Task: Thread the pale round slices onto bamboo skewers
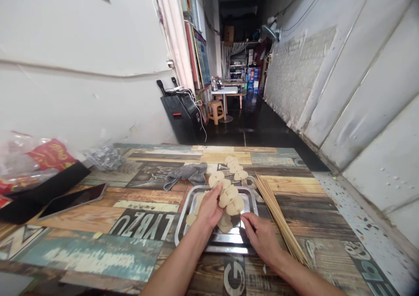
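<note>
Left hand [211, 208] grips pale slices [229, 194]; right hand [262, 234], at their four o'clock, pinches probably a skewer, best kept straight.

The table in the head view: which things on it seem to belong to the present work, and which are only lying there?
Probably in the work:
pale round slices, held by the left hand
metal tray under them
bundle of thin sticks right of the tray

Probably just lying about:
grey cloth
phone
crumpled silvery bag
red-and-clear packaging
</note>
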`<state>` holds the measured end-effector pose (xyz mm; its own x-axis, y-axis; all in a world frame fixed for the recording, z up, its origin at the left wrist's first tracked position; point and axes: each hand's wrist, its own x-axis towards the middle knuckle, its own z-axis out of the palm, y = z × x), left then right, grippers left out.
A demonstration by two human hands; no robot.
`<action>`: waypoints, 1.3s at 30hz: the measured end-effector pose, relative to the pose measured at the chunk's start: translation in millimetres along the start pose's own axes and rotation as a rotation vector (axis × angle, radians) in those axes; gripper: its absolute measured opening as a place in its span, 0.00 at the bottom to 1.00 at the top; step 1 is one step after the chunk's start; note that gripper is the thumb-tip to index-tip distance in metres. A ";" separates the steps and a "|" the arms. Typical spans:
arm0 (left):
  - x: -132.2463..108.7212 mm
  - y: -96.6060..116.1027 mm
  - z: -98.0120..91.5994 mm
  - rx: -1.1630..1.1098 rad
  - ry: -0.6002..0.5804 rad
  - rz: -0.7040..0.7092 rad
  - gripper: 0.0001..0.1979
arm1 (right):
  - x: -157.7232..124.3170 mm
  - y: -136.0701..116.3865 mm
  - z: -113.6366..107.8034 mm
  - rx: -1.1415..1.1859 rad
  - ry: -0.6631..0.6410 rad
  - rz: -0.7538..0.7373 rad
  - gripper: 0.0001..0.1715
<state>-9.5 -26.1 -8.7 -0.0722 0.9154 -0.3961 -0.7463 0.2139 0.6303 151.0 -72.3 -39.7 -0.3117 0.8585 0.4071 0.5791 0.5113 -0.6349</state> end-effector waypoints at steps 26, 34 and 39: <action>1.4 17.3 -4.1 -0.082 0.015 0.191 0.09 | -3.7 7.2 4.3 -0.018 0.019 -0.107 0.17; 1.6 22.6 -4.9 -0.134 -0.024 0.155 0.11 | -3.6 6.1 1.6 -0.019 0.027 -0.098 0.17; 0.2 22.1 -5.3 -0.060 -0.035 0.238 0.12 | -3.1 8.0 1.9 -0.074 0.025 -0.104 0.20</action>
<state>-29.6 -23.0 1.6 -0.2285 0.9489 -0.2176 -0.7489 -0.0285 0.6621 155.2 -70.7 -47.3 -0.3545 0.7995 0.4849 0.5991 0.5924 -0.5387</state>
